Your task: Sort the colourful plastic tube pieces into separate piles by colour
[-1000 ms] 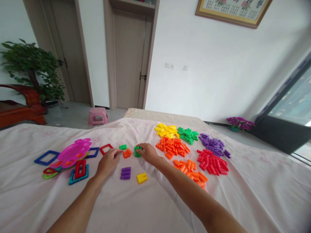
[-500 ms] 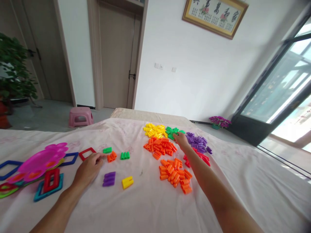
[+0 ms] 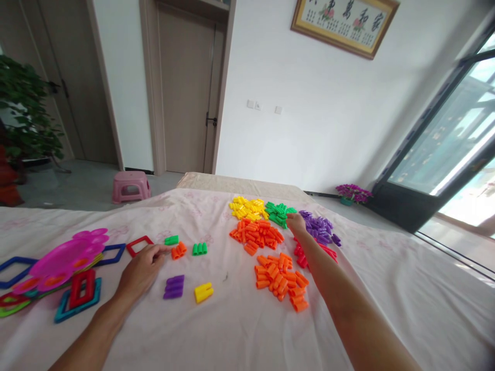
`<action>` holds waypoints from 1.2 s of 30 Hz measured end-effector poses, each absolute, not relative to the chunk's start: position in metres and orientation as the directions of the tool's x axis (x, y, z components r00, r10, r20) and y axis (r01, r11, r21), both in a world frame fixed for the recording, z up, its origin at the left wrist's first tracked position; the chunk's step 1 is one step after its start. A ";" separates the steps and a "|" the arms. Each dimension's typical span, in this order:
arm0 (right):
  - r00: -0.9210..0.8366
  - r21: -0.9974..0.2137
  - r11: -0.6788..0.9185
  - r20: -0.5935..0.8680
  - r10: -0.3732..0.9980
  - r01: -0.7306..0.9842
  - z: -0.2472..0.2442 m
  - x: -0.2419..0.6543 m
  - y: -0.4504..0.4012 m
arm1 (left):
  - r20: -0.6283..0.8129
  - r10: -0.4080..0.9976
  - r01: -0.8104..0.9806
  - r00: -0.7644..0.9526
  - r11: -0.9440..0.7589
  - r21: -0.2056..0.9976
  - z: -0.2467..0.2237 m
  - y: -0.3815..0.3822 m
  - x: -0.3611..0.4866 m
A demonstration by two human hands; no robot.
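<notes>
My left hand (image 3: pixel 146 265) rests on the cloth at the left, index finger stretched out to a small orange piece (image 3: pixel 179 251). Around it lie a green piece (image 3: pixel 171 240), another green piece (image 3: pixel 200 249), a purple piece (image 3: pixel 174 287) and a yellow piece (image 3: pixel 203 292). My right hand (image 3: pixel 296 223) is at the right edge of the green pile (image 3: pixel 278 213), beside the purple pile (image 3: pixel 317 228); its fingertips are too small to show whether they hold anything. Nearby are a yellow pile (image 3: pixel 247 208), two orange piles (image 3: pixel 256 233) (image 3: pixel 279 275) and a red pile (image 3: pixel 309 252), partly behind my right forearm.
At the far left lie a pink flower-shaped tray (image 3: pixel 64 260), blue frames (image 3: pixel 113 253), a red frame (image 3: pixel 135 246) and a teal frame (image 3: pixel 79 304). Beyond the cloth-covered table (image 3: pixel 232 335) stand a pink stool (image 3: pixel 131 186) and a pot of purple flowers (image 3: pixel 353 193).
My right hand has moved slightly right and toward me, from over the green pile to its right edge. My left hand has hardly moved. The view has shifted slightly.
</notes>
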State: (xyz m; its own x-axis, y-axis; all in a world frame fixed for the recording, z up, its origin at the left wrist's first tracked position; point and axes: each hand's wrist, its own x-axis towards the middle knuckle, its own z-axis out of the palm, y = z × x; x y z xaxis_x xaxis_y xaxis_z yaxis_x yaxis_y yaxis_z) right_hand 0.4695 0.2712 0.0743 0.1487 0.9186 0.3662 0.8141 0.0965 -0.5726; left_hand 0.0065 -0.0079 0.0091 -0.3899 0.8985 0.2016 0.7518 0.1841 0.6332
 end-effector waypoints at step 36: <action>0.098 -0.765 0.266 0.394 0.914 0.587 0.076 0.420 0.223 | 0.178 0.908 0.750 -0.379 0.189 0.633 0.016 -0.011 0.010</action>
